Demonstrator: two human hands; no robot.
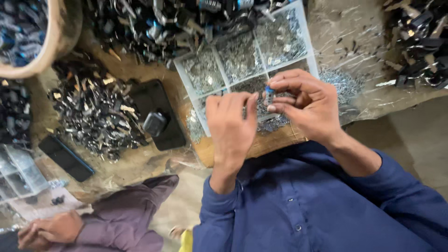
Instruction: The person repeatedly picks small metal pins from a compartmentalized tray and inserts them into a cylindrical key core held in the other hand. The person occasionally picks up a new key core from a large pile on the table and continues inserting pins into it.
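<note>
My right hand (305, 105) pinches a small metal part with a blue end (269, 93) between thumb and fingers. My left hand (231, 126) is raised beside it, fingertips closed on the same small part from the left. Both hands hover over a clear plastic tray (212, 49) with compartments full of tiny silvery metal pieces. My sleeves are dark blue.
A heap of black and cream small parts (95, 112) lies left, beside a black flat block with a knob (156, 122). More dark parts pile at the top (154, 23) and top right (420, 37). Another person's hands and purple sleeve (116, 219) sit bottom left. A phone (65, 157) lies nearby.
</note>
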